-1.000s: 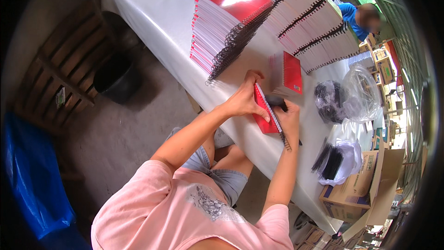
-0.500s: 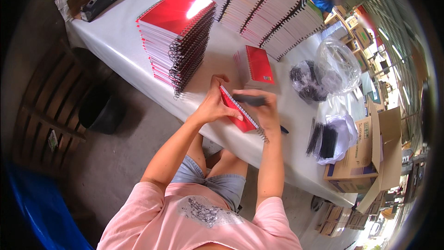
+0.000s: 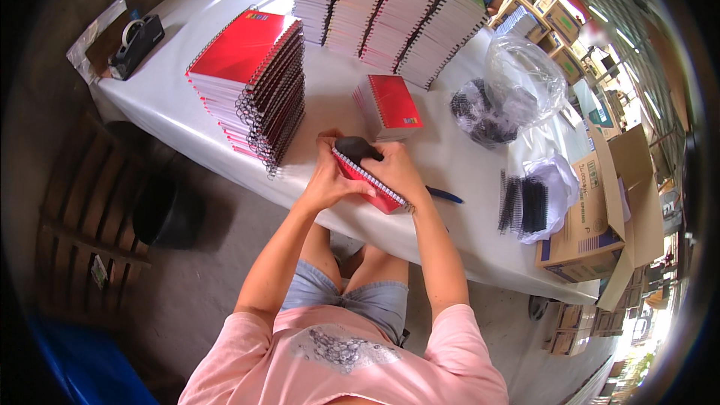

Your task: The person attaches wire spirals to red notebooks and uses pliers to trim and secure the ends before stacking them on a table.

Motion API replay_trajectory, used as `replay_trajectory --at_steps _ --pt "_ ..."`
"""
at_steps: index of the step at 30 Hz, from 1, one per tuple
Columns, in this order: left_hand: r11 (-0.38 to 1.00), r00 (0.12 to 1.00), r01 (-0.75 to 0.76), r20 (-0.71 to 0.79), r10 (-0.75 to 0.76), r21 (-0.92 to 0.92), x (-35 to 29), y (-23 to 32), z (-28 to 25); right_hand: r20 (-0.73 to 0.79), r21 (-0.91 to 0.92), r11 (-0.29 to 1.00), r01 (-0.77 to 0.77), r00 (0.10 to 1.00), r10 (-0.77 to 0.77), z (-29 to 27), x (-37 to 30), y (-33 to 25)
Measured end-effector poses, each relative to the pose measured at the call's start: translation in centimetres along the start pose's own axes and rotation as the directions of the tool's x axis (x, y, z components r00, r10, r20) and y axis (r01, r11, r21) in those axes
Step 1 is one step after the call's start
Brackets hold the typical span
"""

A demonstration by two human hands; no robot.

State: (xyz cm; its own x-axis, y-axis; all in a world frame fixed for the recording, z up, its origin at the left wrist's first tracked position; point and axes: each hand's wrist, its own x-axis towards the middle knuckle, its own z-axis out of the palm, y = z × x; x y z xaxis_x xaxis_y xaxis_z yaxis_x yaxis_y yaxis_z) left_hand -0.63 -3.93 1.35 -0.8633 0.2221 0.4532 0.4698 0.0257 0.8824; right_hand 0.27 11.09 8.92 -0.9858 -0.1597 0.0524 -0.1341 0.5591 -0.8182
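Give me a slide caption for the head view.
Both hands grip a red spiral notebook beside a red notebook stack.

The left hand [image 3: 328, 180] and right hand [image 3: 395, 172] covered most of the red spiral notebook [image 3: 371, 184], so its cover stayed unseen. A dark object [image 3: 357, 149] at its top was partly hidden, its kind unclear. The blue pen [image 3: 444, 196] lay half behind the right wrist
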Motion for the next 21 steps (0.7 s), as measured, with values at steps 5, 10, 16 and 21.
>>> replay_trajectory --at_steps 5,10,16,21 --pt "0.996 0.999 -0.028 -0.035 0.025 -0.088 -0.2 -0.9 -0.4 -0.336 -0.119 0.993 0.018 0.940 -0.057 -2.7 -2.1 1.7" --pt "0.921 0.996 -0.014 -0.087 -0.022 -0.390 0.2 0.0 0.6 -0.528 -0.562 0.707 -0.430 0.844 0.093 -10.2 -6.6 11.0" --pt "0.793 0.958 0.098 -0.158 -0.238 -0.602 0.0 2.0 -0.5 -0.558 -0.547 0.733 -0.405 0.829 0.042 -5.3 -11.5 7.1" --pt "0.763 0.918 0.349 0.034 -0.396 -0.545 -1.0 1.9 -1.2 -0.446 -0.702 0.636 -0.321 0.894 -0.041 -2.3 -14.4 7.3"
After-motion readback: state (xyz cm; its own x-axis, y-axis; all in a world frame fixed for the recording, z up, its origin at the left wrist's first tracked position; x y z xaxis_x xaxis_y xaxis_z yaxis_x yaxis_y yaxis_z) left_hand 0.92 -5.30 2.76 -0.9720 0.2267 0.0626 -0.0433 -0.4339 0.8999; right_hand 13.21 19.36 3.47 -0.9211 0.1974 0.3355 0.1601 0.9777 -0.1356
